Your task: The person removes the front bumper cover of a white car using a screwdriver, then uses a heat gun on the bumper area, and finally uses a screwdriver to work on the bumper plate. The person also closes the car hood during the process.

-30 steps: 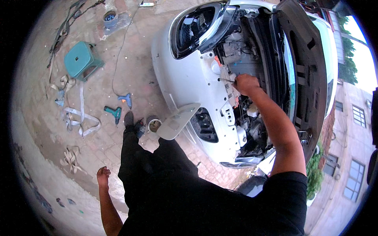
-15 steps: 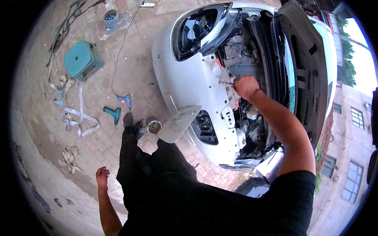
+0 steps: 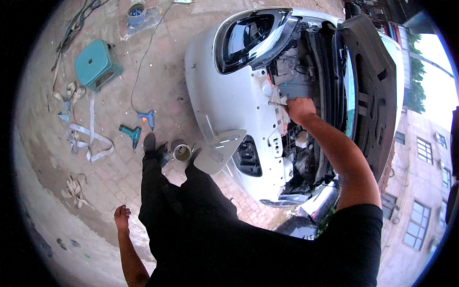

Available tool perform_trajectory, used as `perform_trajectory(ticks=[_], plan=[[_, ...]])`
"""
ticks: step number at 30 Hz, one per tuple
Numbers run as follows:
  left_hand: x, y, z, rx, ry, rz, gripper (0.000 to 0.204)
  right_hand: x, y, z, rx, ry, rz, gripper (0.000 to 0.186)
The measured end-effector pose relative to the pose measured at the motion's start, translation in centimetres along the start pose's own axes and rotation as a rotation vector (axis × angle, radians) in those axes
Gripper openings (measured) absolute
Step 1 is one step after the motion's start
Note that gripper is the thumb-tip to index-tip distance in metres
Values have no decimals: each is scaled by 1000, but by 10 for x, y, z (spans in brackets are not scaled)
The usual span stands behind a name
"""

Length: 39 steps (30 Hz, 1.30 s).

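My right hand [image 3: 301, 110] is closed round a slim metal rod-like tool [image 3: 278, 104], whose exact kind I cannot make out. The tool points left from the fist over the front edge of the engine bay [image 3: 296, 86] of a white car [image 3: 208, 71]. Its tip is near the white front panel [image 3: 262, 103], but contact is unclear. My left hand [image 3: 122, 217] hangs low at my left side with its fingers curled, and nothing shows in it. The car's dark hood [image 3: 370, 95] stands raised beyond my right arm.
A pale rounded panel [image 3: 221, 152] juts out near my knee. By my feet stand a round can [image 3: 182, 152], a teal power drill [image 3: 131, 135] and a blue glue gun [image 3: 147, 118] with a cord. Farther left are a green stool [image 3: 93, 64] and white straps [image 3: 98, 154].
My view has shifted slightly, so the floor things sit a little farther left. My right hand keeps its grip on the tool, and my left hand still hangs down.
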<state>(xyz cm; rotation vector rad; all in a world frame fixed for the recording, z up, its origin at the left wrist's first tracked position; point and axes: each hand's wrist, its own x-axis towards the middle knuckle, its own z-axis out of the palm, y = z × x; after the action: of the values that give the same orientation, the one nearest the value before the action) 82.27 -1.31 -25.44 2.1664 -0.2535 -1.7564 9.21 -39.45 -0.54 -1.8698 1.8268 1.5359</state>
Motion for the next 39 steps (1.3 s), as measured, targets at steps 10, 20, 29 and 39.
perform_trajectory(ticks=[10, 20, 29, 39], plan=[[3, -3, -18, -21, -26, -13, 24, 30, 5, -60, 25, 191, 90, 37], [2, -10, -20, -64, -11, -2, 22, 58, 7, -77, 26, 186, 105, 38], [5, -4, -10, -41, -36, -2, 23, 75, 13, -78, -299, 520, -300, 28], [18, -21, -23, -90, -55, -53, 25, 111, 60, -18, 479, 13, 21, 30]])
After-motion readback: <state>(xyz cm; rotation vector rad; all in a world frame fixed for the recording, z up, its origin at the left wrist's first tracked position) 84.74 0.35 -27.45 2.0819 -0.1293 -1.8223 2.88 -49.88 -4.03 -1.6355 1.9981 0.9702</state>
